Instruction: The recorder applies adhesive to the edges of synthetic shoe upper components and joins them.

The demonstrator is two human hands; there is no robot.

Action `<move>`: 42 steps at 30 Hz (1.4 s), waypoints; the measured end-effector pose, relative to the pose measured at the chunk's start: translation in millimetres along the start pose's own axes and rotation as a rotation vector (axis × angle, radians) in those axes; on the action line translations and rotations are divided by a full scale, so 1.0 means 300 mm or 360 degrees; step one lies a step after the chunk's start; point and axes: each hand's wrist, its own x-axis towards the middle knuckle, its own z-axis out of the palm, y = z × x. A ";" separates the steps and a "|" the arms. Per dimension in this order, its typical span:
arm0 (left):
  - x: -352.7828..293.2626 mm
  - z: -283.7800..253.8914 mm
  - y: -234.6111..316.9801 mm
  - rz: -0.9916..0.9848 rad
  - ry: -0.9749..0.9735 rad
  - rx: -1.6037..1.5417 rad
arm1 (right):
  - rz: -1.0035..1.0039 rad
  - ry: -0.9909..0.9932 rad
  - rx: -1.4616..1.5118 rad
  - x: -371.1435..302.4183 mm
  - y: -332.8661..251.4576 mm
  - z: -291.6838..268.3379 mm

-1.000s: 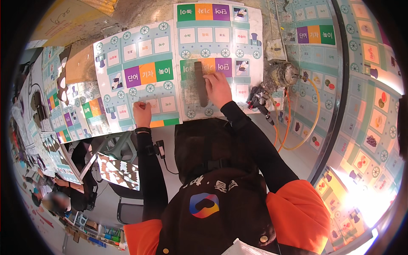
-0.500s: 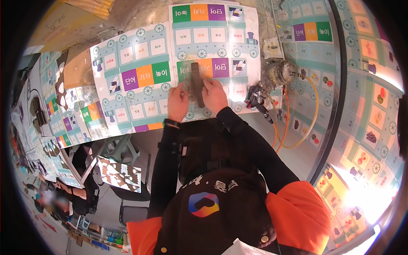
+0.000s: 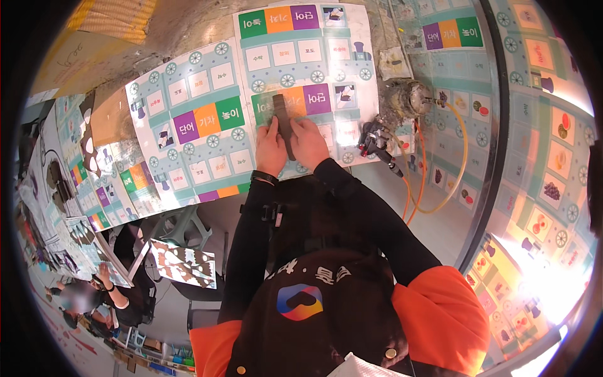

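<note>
A long, narrow dark brown strip [image 3: 280,112] lies over the printed sheets, its far end pointing away from me. I cannot make out its exact kind. My left hand [image 3: 271,149] is closed against its left side, with the fingers pointing along it. From the right, my right hand [image 3: 309,144] closes on the same strip, and the two hands are nearly touching. Beneath them is a large printed sheet [image 3: 348,68] with coloured title blocks, word cards and train wheels. Part of the strip is hidden by my fingers.
To the right lie a black hand tool [image 3: 377,141] with an orange hose and a dirty round metal fitting [image 3: 416,97] with a yellow hose. A dark metal frame edge [image 3: 496,125] runs beyond them. A green stool [image 3: 188,226] stands below the table; a person [image 3: 116,292] is at left.
My left hand has moved in from beside the strip and now touches it. My right hand has drawn lower along it. The whole view has shifted slightly.
</note>
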 end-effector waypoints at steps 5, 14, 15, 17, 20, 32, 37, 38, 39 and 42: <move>0.005 -0.014 0.023 0.0050 -0.0017 0.0034 | -0.0007 0.0029 -0.0030 -0.002 0.004 0.002; -0.034 -0.017 0.021 0.0082 0.0295 -0.0034 | 0.0047 0.0000 0.0329 0.043 0.081 -0.086; -0.018 -0.013 0.004 0.0033 0.0276 -0.0115 | 0.0102 -0.0033 0.0442 0.064 0.069 -0.070; 0.017 -0.006 -0.013 -0.0009 0.0253 -0.0195 | 0.0157 -0.0060 0.0557 0.098 0.068 -0.042; 0.057 -0.003 -0.014 0.0165 0.0360 -0.0064 | 0.0196 -0.0007 0.0529 0.112 0.088 -0.007; 0.067 0.011 -0.031 0.0059 0.0299 -0.0179 | 0.0200 -0.0022 0.0533 0.110 0.061 0.004; 0.072 0.011 -0.044 0.0014 0.0295 -0.0280 | 0.0193 -0.0018 0.0521 0.119 0.052 0.007; 0.072 0.010 -0.045 0.0015 0.0294 -0.0279 | 0.0194 -0.0018 0.0521 0.119 0.054 0.007; 0.072 0.009 -0.045 0.0006 0.0283 -0.0299 | 0.0172 -0.0014 0.0492 0.119 0.055 0.008; 0.060 -0.014 0.007 -0.0074 0.0295 -0.0343 | 0.0205 -0.0035 0.0467 0.110 0.061 -0.023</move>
